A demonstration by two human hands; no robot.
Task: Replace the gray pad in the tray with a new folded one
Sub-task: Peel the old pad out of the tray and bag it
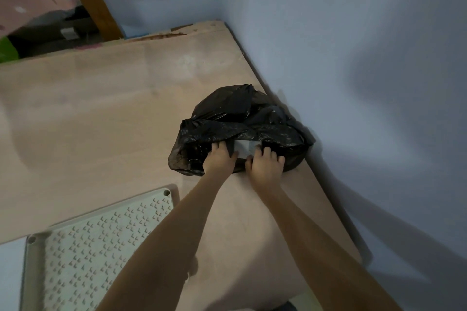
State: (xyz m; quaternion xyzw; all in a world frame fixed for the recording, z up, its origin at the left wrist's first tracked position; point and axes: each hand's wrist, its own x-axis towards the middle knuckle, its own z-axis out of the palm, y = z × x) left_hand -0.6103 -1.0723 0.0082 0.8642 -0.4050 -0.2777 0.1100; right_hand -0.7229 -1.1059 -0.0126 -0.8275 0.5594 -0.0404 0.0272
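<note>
At the far right edge of a light wooden board [101, 113] by a pale blue wall [353, 33], a person's two bare hands reach into the mouth of a crumpled black plastic bag [235, 111]. A pale gray pad [244, 148] shows between the hands, just inside the bag's opening, with most of it hidden by the plastic. The left hand [219, 159] has its fingers curled over the bag's near rim, the fingertips lost in the dark folds; the right hand [265, 162] lies just beside it, fingers bent over the rim and touching the pad's right end, thumb pointing toward the left hand. Whether either hand grips the pad itself or only the plastic cannot be told. Both forearms stretch forward from the lower edge of the view, nearly parallel. The white tray [83, 242], its floor covered in small raised marks, sits bare on the board near the left forearm, well apart from the bag.
</note>
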